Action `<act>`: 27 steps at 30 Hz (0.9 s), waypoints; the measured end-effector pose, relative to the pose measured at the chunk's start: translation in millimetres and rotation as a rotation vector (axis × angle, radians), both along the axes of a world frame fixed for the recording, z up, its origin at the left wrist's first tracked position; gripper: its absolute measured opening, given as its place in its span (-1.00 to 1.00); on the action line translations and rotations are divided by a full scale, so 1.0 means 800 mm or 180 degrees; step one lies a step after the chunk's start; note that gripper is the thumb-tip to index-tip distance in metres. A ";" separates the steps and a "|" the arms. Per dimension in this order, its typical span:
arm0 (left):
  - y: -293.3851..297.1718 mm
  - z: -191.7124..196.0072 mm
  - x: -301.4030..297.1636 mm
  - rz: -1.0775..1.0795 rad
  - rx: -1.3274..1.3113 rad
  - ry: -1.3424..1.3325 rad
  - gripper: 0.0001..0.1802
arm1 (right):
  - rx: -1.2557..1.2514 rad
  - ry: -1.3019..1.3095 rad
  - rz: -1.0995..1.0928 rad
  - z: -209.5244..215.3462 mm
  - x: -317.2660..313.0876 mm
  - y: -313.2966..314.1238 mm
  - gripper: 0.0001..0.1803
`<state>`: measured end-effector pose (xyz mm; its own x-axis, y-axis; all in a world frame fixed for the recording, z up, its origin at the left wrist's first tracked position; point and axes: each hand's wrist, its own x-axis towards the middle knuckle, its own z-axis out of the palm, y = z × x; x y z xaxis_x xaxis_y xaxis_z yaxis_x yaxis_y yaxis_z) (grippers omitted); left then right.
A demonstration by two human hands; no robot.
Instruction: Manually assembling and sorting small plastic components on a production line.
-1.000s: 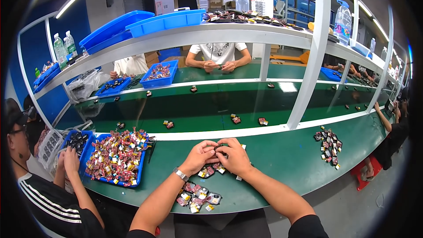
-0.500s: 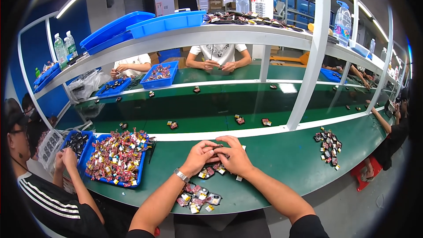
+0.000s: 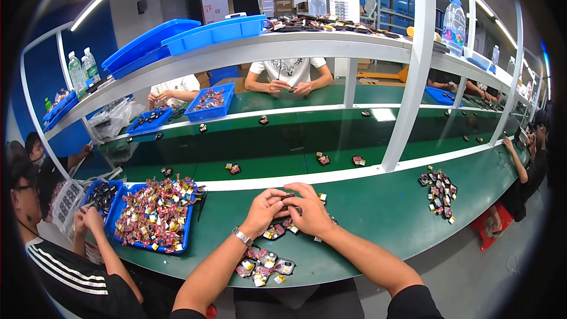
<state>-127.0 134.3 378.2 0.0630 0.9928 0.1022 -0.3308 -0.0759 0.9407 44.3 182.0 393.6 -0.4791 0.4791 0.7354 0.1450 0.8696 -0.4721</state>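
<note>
My left hand (image 3: 267, 211), with a metal watch on its wrist, and my right hand (image 3: 308, 211) meet above the green worktop. Between their bent fingers they pinch a small black part (image 3: 287, 197), mostly hidden by the fingers. Beneath and beside the hands lie several small black pieces with red-and-white and yellow bits (image 3: 275, 231). Closer to the front edge is a second loose group of these small assemblies (image 3: 264, 266), some showing a round pale disc.
A blue tray (image 3: 188, 237) heaped with red, white and yellow parts stands left, beside a blue tray of black parts (image 3: 101, 196). More assemblies (image 3: 440, 194) lie right. A conveyor belt (image 3: 283, 164) runs behind a white frame post (image 3: 407, 82). A co-worker (image 3: 65, 272) sits close left.
The view has shifted slightly. My hands keep their grip on the black part with barely any movement. Pieces on the belt have crept right, and a person at the far left has come further into view.
</note>
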 end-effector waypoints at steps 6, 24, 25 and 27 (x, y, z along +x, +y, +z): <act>-0.002 0.007 0.002 0.0095 -0.0014 -0.0057 -0.75 | 0.0204 -0.0011 -0.0188 0.013 0.003 0.002 -0.78; 0.000 0.004 0.004 0.0197 -0.0174 -0.0051 -0.76 | 0.0622 -0.0086 -0.0409 -0.009 -0.006 0.010 -0.81; 0.000 0.003 0.004 0.0247 -0.0173 -0.0032 -0.76 | 0.0618 -0.0091 -0.0422 -0.009 -0.007 0.009 -0.81; 0.001 0.001 0.003 0.0305 -0.0154 0.0007 -0.75 | 0.0648 0.0039 -0.0443 -0.006 -0.012 0.005 -0.79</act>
<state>-124.6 134.8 379.4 -0.0323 0.9980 0.0541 -0.3221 -0.0616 0.9447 35.0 186.4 388.7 -0.4093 0.3812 0.8289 0.2654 0.9190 -0.2916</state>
